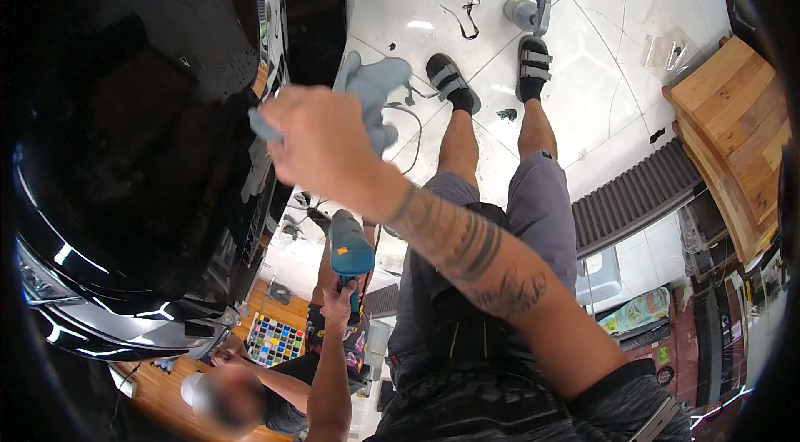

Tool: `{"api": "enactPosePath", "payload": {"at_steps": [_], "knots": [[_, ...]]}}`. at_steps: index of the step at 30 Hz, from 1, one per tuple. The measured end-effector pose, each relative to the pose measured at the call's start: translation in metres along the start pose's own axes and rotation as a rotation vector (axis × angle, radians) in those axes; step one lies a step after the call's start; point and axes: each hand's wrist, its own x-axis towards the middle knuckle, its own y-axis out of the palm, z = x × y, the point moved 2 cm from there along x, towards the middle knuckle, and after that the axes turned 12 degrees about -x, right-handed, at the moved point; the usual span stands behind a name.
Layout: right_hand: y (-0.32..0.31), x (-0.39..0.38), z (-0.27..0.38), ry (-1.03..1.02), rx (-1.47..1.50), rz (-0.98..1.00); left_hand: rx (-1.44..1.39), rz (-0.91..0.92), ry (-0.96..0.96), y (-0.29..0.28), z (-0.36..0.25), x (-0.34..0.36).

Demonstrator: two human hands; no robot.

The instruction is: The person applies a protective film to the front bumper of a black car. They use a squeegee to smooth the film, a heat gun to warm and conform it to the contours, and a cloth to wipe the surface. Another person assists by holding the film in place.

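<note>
My right hand [315, 138], at the end of the tattooed forearm, is closed in a fist in front of the black car panel [142, 142]. A crumpled grey cloth [372, 90] hangs from it, and a bit of the same grey-blue colour pokes out on the fist's other side. Lower down, my left hand [337, 302] grips the handle of a teal heat gun [352, 254]. Its grey nozzle end points away from me. Whether either hand touches the car cannot be told, but both appear apart from it.
Another person [287, 384] is low beside the car's front at lower left. On the white tiled floor [592, 50] lie a spray bottle [525, 14], black strips [469, 17] and a cable [417, 129]. A wooden bench [733, 117] stands at right, by a dark ribbed strip [637, 196].
</note>
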Motion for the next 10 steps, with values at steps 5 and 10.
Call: {"api": "enactPosePath", "payload": {"at_steps": [5,10], "knots": [[-0.002,-0.002,0.028,-0.066,-0.062,-0.055,0.015,0.04,0.061,0.0,-0.004,-0.003],[0.005,0.043,-0.036,-0.097,-0.169,-0.077,-0.049,0.052,-0.013,-0.011,0.011,0.001]]}}
